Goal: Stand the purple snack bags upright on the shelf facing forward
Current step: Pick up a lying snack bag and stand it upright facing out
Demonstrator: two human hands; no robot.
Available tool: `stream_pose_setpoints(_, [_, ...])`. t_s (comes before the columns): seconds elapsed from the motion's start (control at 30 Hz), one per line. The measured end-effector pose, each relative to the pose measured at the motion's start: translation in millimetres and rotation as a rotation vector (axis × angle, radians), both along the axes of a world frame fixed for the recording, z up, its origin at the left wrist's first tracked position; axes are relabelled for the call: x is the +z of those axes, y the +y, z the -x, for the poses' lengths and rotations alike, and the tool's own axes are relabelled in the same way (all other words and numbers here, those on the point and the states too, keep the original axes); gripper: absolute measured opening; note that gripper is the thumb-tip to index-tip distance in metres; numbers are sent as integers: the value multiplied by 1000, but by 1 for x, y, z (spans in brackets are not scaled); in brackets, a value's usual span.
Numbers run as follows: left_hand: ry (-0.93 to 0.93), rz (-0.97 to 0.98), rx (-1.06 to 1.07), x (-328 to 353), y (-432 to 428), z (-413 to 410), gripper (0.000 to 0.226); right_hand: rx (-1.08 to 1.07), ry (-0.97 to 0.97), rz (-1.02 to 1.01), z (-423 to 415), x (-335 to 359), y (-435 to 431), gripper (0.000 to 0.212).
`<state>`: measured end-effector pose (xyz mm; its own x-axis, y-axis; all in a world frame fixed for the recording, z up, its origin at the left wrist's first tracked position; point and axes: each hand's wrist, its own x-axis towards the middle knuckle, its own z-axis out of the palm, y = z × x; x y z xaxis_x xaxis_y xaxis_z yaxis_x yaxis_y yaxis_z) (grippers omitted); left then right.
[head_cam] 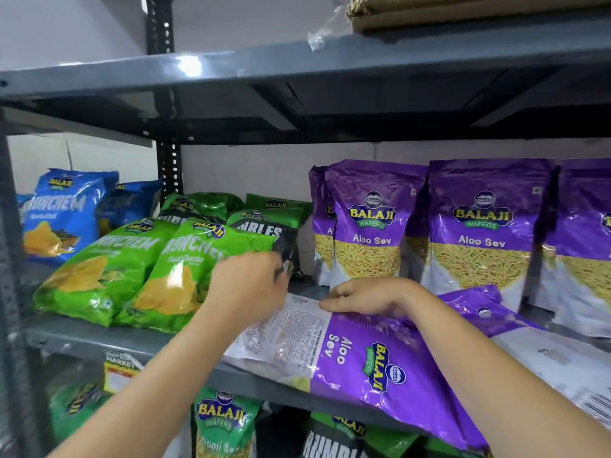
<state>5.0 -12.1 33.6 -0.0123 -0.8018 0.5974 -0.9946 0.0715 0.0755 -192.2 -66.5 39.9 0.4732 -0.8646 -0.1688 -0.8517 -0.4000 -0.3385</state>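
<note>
A purple Aloo Sev snack bag (380, 361) lies flat on its side on the grey shelf (99, 335), its top hanging over the front edge. My right hand (367, 297) pinches its far long edge. My left hand (248, 285), blurred, curls over the bag's pale bottom end. Behind them, three purple bags (373, 223) (482, 226) (588, 246) stand upright facing forward, with more tucked behind. Another purple bag (476, 309) lies flat under my right forearm, next to one lying with its white back (545, 352) up.
Green snack bags (109, 276) lean at the shelf's left, with black-and-green bags (264, 226) and blue bags (62, 213) behind them. A perforated upright (170, 166) stands at the back. The shelf above (297, 61) hangs low overhead. More bags (221, 421) fill the shelf below.
</note>
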Motion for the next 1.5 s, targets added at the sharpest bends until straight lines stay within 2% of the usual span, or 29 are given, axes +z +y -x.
stream_pose_setpoints(0.07, [-65, -147, -110, 18, -31, 16, 26, -13, 144, 158, 3, 10, 12, 60])
stream_pose_setpoints(0.13, [45, -499, -291, 25, -57, 34, 33, -51, 207, 329, 12, 17, 36, 55])
stream_pose_setpoints(0.2, [118, -805, -335, 23, -72, 48, 44, -64, 182, 535, 17, 9, 73, 54])
stream_pose_setpoints(0.27, [4, -895, -314, 17, -78, 57, 46, 19, 106, 594, 16, -9, 108, 61])
stream_pose_setpoints(0.33, [-27, -862, -354, 9, -83, 61, 47, 81, 78, 601, -1, -34, 137, 58])
stream_pose_setpoints(0.37, [16, -853, -385, 6, -85, 61, 43, 61, 139, 710, -12, -49, 141, 45])
stream_pose_setpoints(0.4, [56, -839, -416, 5, -85, 61, 40, -8, 108, 800, -18, -60, 142, 33])
stream_pose_setpoints(0.43, [97, -818, -443, 6, -85, 59, 36, -58, 87, 791, -21, -64, 145, 29])
stream_pose_setpoints(0.6, [344, -636, -509, 22, -80, 39, 21, -95, 13, 1004, -19, -69, 133, 43])
stream_pose_setpoints(0.67, [509, -526, -534, 30, -73, 27, 19, -101, -19, 1059, -17, -59, 128, 45])
stream_pose_setpoints(0.8, [1035, -215, -609, 45, -55, 3, 18, -77, -34, 1189, -6, -43, 116, 43])
stream_pose_setpoints(0.9, [1305, -3, -635, 41, -38, -1, 15, -96, -99, 1262, 3, -36, 98, 38])
stream_pose_setpoints(0.97, [1420, 185, -583, 30, -28, 4, 9, -134, -349, 1251, 4, -38, 84, 36])
stream_pose_setpoints(1.03, [1517, 381, -521, 18, -20, 9, 5, -237, -749, 1127, -1, -41, 77, 37])
stream_pose_setpoints(1.1, [1659, 505, -490, 9, -14, 13, 8, -321, -1093, 739, -10, -37, 73, 56])
stream_pose_setpoints(1.13, [1736, 515, -479, 4, -12, 16, 9, -332, -1221, 486, -14, -33, 70, 59])
stream_pose_setpoints(1.17, [1805, 502, -473, -1, -10, 19, 8, -327, -1314, 263, -18, -31, 67, 52])
stream_pose_setpoints(1.2, [1859, 480, -478, -6, -8, 22, 8, -308, -1361, 155, -21, -28, 64, 39])
stream_pose_setpoints(1.23, [1890, 451, -492, -10, -7, 25, 8, -295, -1366, 171, -22, -25, 62, 29])
stream_pose_setpoints(1.33, [1898, 284, -594, -12, -2, 20, 25, -294, -1385, 255, -20, -20, 52, 25])
stream_pose_setpoints(1.47, [1567, 94, -751, 17, -3, -12, 63, -277, -1408, 196, -8, -19, 46, 18])
stream_pose_setpoints(1.5, [1488, 76, -782, 27, -5, -16, 61, -261, -1405, 196, -6, -19, 45, 14])
